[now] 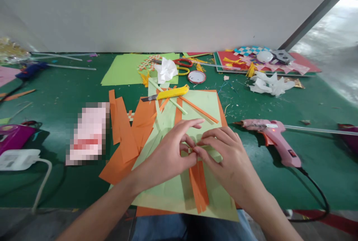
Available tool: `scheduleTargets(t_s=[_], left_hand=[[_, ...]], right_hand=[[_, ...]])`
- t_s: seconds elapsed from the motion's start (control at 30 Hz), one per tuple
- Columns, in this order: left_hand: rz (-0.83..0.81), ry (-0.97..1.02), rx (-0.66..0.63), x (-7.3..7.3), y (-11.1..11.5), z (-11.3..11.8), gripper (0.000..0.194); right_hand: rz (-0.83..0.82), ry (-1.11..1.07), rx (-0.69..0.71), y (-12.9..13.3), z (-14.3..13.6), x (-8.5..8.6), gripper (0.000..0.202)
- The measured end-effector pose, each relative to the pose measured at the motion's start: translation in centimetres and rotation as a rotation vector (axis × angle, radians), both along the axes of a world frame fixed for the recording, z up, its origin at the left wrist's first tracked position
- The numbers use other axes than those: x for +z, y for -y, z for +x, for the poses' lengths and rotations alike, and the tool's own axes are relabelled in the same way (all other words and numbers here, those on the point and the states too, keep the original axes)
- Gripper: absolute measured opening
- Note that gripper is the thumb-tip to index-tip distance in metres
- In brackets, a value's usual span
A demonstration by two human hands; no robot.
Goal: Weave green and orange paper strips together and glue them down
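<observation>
My left hand (175,151) and my right hand (226,151) meet over a light green sheet (167,192). Both pinch the top end of a bundle of orange paper strips (199,188), which hangs down toward me. Fingertips hide most of the place where the strips are held. A yellow craft knife (173,92) lies just beyond my hands, its blade pointing left. Loose orange strips (200,110) and pale green strips are scattered beside it. Larger orange paper pieces (125,136) overlap to the left of my left hand.
A pink glue gun (276,136) with a black cord lies at right. Scissors (183,63), crumpled tissue (166,70), a round lid (196,77) and green paper (120,70) sit at the back. A blurred pink item (91,132) and a white plug (19,159) are at left.
</observation>
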State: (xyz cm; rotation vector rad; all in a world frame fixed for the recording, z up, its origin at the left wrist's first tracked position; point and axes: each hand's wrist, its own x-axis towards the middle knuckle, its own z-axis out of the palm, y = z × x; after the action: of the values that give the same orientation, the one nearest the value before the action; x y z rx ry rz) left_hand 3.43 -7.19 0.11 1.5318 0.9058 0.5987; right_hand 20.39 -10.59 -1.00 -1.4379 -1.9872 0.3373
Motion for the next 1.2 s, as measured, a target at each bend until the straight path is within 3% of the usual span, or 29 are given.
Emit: scheduleTargets(t_s=[0.13, 0.3, 0.4, 0.47, 0.53, 0.63, 0.7, 0.73, 0.83, 0.93, 1.2], left_hand=[[-0.031, -0.007, 0.001, -0.2, 0.0, 0.0, 0.063], [-0.033, -0.065, 0.075, -0.7, -0.3, -0.1, 0.061], [-0.054, -0.054, 0.115, -0.8, -0.5, -0.2, 0.057], [-0.068, -0.033, 0.131, -0.7, -0.6, -0.2, 0.055], [-0.079, -0.004, 0.134, -0.6, -0.6, -0.1, 0.053], [-0.090, 0.048, 0.105, -0.3, -0.5, -0.1, 0.050], [-0.095, 0.050, 0.078, -0.2, -0.5, -0.2, 0.048], [-0.096, 0.038, 0.069, -0.2, -0.5, -0.2, 0.047], [-0.108, -0.004, 0.065, -0.2, -0.5, -0.3, 0.045], [-0.134, -0.004, 0.053, -0.3, -0.5, -0.4, 0.045], [-0.155, 0.006, 0.010, -0.5, -0.6, -0.3, 0.047]], right_hand=[[0.015, -0.103, 0.010, -0.3, 0.1, 0.0, 0.015], [0.054, -0.271, -0.272, 0.3, 1.7, 0.6, 0.014], [0.081, -0.577, -0.349, 1.3, 2.8, 0.8, 0.022], [0.090, -0.826, -0.295, 2.0, 3.3, 0.7, 0.023], [0.092, -0.934, -0.279, 2.6, 3.7, 0.6, 0.028], [0.046, -0.668, -0.337, 3.3, 4.0, 0.3, 0.032], [0.035, -0.340, -0.334, 3.3, 3.8, 0.2, 0.017], [0.088, -0.219, -0.308, 3.2, 3.6, 0.1, 0.004], [0.252, 0.016, -0.150, 2.7, 2.6, 0.1, 0.013], [0.336, 0.147, -0.077, 2.4, 1.5, 0.1, 0.012], [0.396, 0.293, -0.063, 2.1, 0.7, 0.0, 0.006]])
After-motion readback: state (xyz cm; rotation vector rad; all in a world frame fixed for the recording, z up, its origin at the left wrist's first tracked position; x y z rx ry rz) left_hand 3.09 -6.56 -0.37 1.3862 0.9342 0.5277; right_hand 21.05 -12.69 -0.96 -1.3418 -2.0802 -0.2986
